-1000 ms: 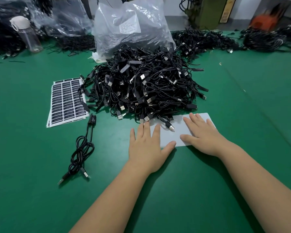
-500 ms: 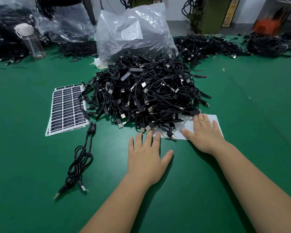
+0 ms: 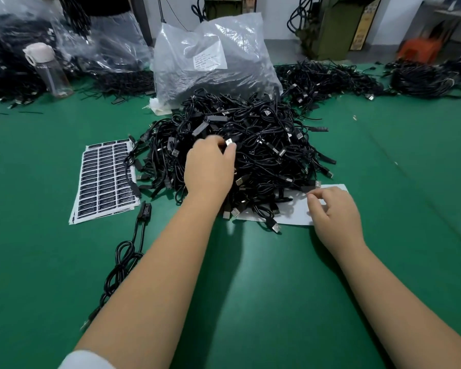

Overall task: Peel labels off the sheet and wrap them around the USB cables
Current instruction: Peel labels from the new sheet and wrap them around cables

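At left centre of the frame, the label sheet (image 3: 104, 179) lies flat on the green worktop (image 3: 250, 288). At centre, the left hand (image 3: 209, 169) pinches a plug in the cable pile (image 3: 264, 145). At right, the right hand (image 3: 336, 211), fingers curled, rests on a blank sheet (image 3: 296, 211).
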